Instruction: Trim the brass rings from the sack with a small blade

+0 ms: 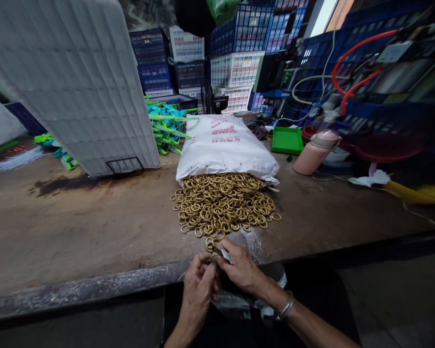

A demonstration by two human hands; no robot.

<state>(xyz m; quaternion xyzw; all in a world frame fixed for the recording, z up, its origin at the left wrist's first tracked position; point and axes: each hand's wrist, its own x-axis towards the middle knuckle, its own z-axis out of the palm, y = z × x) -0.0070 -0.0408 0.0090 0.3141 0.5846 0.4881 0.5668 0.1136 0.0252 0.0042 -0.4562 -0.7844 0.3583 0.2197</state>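
Ring pile (221, 205) lies just in front of the sack (226, 140). Both hands at the pile's near side. Left hand (198, 284): thumb and fingers pinched together, apparently on one ring (214, 256). Right hand (239, 265): thumb and forefinger closed on a small pale piece (226, 255), too small to identify. Best done with ring pinched firmly, fingertips clear of its opening, wrists steady beside pile.

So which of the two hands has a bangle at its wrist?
The right hand: a silver-coloured bangle circles its wrist, while the left hand shows no bangle.
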